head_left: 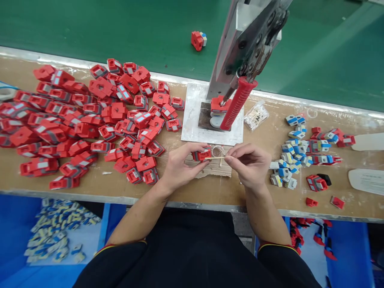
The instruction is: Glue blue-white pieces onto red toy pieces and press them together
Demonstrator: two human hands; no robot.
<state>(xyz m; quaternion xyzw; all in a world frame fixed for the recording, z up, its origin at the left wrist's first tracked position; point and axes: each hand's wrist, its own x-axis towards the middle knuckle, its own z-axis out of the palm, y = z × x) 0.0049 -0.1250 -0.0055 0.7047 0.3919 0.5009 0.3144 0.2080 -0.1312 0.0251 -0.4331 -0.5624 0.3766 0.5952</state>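
Observation:
Between the thumb and fingers of my left hand (183, 166) is a red plastic toy part (200, 155) with grey trim. My right hand (250, 163) pinches a thin cotton swab (215, 157), whose far end reaches the red part. Just behind the swab sits a small clear round dish (217, 151) on a torn piece of cardboard (217, 171). A second stick slants down from the dish. Beyond my hands stands a hand press with a red lever grip (239, 104); another red part (220, 105) sits under it.
Many red toy parts (99, 120) lie heaped on the left. Small blue-and-white pieces (289, 156) are gathered at right, near a bag of cotton swabs (256, 115). A green belt (120, 32) runs behind. Blue bins (18, 236) flank me below the table edge.

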